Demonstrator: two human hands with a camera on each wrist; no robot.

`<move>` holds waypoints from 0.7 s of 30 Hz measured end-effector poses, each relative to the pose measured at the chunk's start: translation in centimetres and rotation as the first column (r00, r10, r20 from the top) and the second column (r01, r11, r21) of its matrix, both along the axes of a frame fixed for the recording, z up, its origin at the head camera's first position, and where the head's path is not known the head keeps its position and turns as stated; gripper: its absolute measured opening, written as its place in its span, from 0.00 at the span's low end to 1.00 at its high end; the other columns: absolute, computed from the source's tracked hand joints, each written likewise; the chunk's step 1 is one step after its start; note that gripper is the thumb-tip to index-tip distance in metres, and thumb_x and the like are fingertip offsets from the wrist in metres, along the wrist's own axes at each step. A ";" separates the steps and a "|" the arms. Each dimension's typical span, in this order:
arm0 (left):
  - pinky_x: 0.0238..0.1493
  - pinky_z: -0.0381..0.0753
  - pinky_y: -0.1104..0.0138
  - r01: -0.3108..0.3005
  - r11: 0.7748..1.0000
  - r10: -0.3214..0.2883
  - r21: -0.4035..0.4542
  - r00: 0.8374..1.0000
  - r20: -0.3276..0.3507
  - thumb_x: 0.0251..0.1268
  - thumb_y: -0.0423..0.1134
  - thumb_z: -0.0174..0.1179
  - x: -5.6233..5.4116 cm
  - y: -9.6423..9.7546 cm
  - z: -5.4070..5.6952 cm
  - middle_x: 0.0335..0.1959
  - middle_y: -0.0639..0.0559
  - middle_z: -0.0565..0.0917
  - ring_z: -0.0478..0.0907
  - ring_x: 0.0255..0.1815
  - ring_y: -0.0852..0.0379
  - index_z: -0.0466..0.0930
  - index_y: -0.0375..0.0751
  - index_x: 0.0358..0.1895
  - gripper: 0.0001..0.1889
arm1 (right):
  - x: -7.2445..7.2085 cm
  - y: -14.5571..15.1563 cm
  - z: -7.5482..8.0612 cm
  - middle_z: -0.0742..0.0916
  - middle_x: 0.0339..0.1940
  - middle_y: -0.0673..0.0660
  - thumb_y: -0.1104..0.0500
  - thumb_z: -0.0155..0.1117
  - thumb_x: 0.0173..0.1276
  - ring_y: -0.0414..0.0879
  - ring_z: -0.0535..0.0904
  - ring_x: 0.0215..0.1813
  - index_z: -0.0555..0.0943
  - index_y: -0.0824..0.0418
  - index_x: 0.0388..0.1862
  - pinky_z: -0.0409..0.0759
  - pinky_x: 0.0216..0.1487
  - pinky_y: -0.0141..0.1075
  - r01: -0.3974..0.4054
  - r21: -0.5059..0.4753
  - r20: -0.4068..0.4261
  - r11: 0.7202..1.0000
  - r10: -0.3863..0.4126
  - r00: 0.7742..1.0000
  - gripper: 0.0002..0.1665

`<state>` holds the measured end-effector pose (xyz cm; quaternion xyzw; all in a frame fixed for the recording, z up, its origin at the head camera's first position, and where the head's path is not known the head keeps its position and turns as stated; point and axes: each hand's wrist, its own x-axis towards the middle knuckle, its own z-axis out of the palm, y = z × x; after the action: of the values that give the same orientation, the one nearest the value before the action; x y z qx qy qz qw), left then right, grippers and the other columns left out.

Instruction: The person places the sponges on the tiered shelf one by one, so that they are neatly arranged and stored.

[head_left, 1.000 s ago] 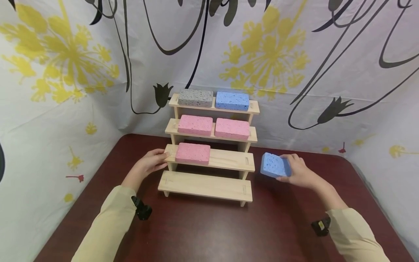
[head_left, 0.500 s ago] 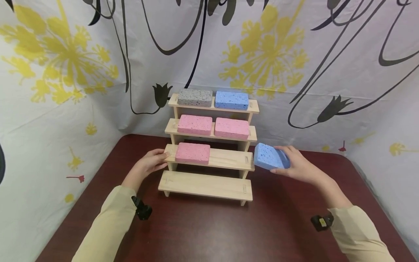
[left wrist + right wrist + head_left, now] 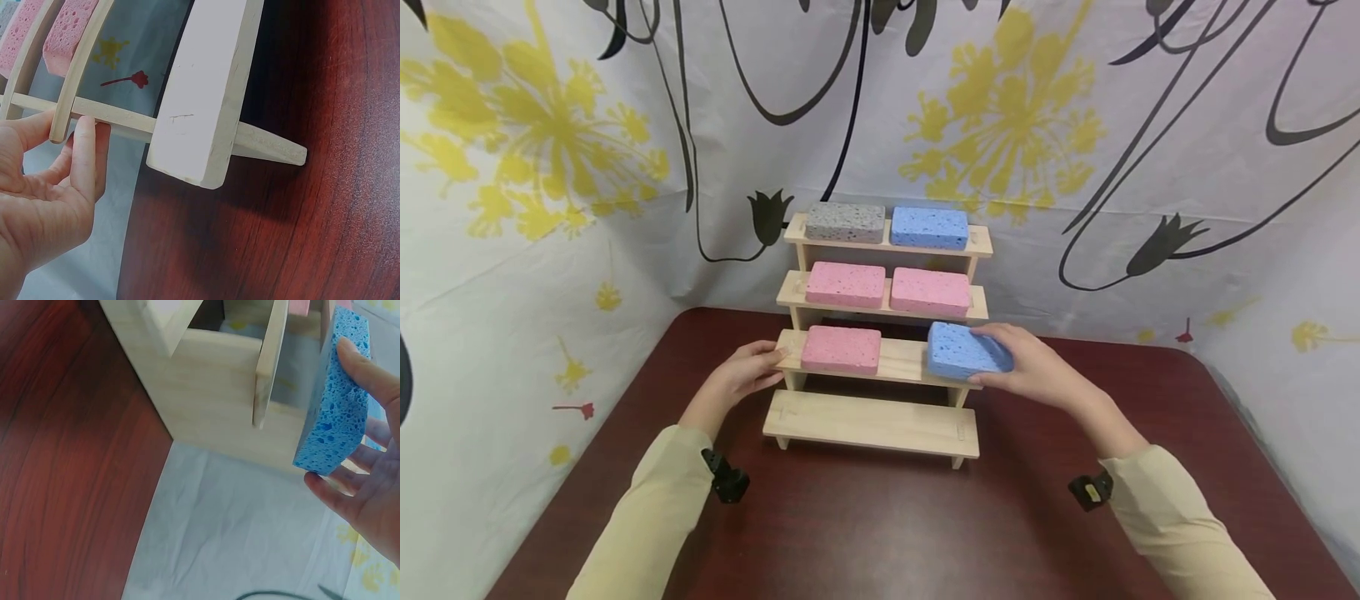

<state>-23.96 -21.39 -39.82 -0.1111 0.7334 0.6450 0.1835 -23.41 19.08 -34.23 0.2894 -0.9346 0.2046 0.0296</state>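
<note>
My right hand (image 3: pixel 1033 367) grips a blue sponge (image 3: pixel 958 350) by its right end, thumb on the near side and fingers on the far side. The sponge is over the right part of the second step from the bottom of a wooden stepped shelf (image 3: pixel 872 421). In the right wrist view a gap shows between the sponge (image 3: pixel 340 394) and the step board (image 3: pixel 270 369). At that step's left end, my left hand (image 3: pixel 743 375) pinches the board's edge. A pink sponge (image 3: pixel 841 348) lies on the same step, towards the left.
Two pink sponges, left (image 3: pixel 846 284) and right (image 3: pixel 930 290), lie on the step above. The top step bears a grey sponge (image 3: pixel 846 222) and another blue sponge (image 3: pixel 929 227). The shelf stands on a dark red table (image 3: pixel 865 533), before a patterned cloth (image 3: pixel 1060 167).
My right hand has carried the blue sponge leftward, from beside the shelf to over the second step's right part. The left hand has kept its hold on the board.
</note>
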 end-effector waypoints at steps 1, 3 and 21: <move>0.58 0.76 0.67 0.001 1.000 -0.001 -0.003 1.000 -0.001 0.70 0.40 0.46 0.0 0.0 0.0 0.44 0.47 0.71 0.73 0.37 0.65 0.51 0.31 0.67 0.28 | -0.1 -0.4 0.0 0.76 0.59 0.63 0.47 0.72 0.50 0.58 0.69 0.61 0.70 0.60 0.61 0.70 0.61 0.54 -0.005 -0.001 -0.003 1.000 0.005 1.000 0.41; 0.55 0.78 0.70 0.003 1.000 -0.003 -0.005 1.000 -0.002 0.70 0.41 0.46 0.0 -0.1 0.0 0.45 0.47 0.71 0.73 0.39 0.64 0.51 0.31 0.68 0.28 | -0.3 -1.2 0.0 0.76 0.58 0.63 0.47 0.72 0.49 0.57 0.69 0.60 0.71 0.60 0.60 0.70 0.61 0.53 -0.016 -0.009 -0.005 1.000 0.016 1.000 0.40; 0.63 0.71 0.63 0.010 1.000 -0.009 0.004 1.000 -0.010 0.70 0.41 0.45 0.4 -0.4 -0.2 0.47 0.46 0.71 0.73 0.38 0.65 0.50 0.31 0.68 0.29 | -1.2 -5.5 -1.6 0.77 0.58 0.61 0.41 0.70 0.50 0.55 0.73 0.58 0.71 0.58 0.60 0.74 0.57 0.51 -0.038 0.066 -0.028 0.997 0.040 0.999 0.41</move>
<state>-23.60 -21.79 -40.06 -0.1039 0.7335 0.6463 0.1830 -24.65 13.62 -35.87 0.3113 -0.9345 0.1703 0.0299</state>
